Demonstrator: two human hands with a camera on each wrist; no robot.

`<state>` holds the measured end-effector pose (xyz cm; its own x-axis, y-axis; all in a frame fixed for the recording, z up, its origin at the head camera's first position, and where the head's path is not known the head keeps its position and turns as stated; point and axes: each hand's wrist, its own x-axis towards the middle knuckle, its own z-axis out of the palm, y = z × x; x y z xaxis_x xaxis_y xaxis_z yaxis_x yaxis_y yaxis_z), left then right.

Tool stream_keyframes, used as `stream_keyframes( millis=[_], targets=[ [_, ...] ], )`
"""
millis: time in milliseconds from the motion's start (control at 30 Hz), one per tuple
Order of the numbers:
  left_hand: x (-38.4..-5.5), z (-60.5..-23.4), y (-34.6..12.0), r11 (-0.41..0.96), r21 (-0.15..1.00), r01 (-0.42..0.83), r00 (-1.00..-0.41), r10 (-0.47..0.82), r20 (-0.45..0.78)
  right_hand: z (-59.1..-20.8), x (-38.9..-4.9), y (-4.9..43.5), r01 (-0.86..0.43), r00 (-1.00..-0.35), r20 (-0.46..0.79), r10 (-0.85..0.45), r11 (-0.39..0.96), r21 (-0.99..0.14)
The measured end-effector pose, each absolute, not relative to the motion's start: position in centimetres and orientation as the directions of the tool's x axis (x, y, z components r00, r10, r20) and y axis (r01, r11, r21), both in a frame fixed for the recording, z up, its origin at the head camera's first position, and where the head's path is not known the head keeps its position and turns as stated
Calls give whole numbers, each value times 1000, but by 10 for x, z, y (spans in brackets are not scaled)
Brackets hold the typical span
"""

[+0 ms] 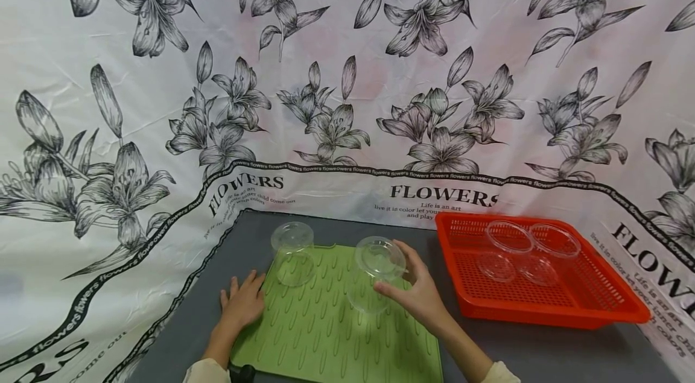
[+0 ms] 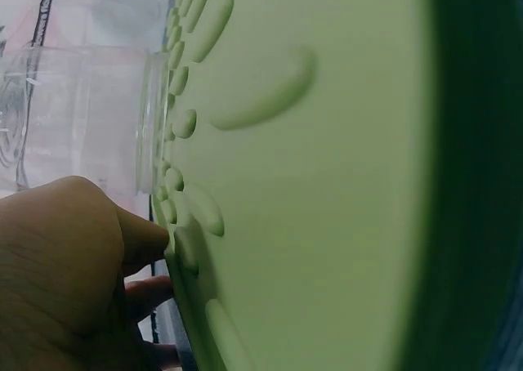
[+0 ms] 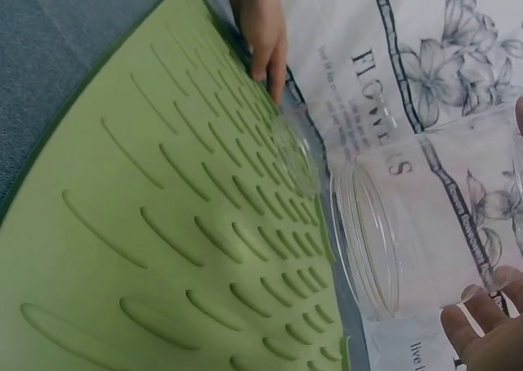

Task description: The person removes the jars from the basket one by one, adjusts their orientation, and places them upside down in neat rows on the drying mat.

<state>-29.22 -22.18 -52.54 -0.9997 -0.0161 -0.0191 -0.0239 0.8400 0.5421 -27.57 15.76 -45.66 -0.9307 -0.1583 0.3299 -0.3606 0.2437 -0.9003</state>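
Note:
My right hand (image 1: 420,292) grips a clear plastic jar (image 1: 380,257) near its base, thumb on one side and fingers on the other. This jar is upside down, its threaded rim (image 3: 368,240) facing the green mat (image 1: 336,335). A second clear jar (image 1: 293,253) stands inverted at the mat's far left corner, rim down. Beside the mat's left edge, my left hand (image 1: 244,304) rests with its fingers spread, the fingertips reaching forward near the second jar. In the left wrist view, a finger (image 2: 147,239) touches the mat's edge.
A red perforated basket (image 1: 467,307) sits on the grey table (image 1: 450,347) to the right, holding two clear jars (image 1: 508,237). Raised oval ridges cover the mat. A white flower-printed cloth (image 1: 336,69) hangs behind and along both sides.

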Motion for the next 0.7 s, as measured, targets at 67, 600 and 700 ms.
stream_keyframes(
  millis=[67,600,700],
  targets=[
    [-292,-525,-223,839,544,-20,-1000,-9,-23,-459,-279,156,-355,-934,326,-149,257,-899],
    [-289,-519,-223,820,573,-8,-998,25,-50,-468,-302,137,-299,-954,274,-125,276,-914],
    [-289,-518,-224,819,573,-12,-998,29,-61,-468,-307,133,-294,-955,272,-118,271,-917]
  ],
)
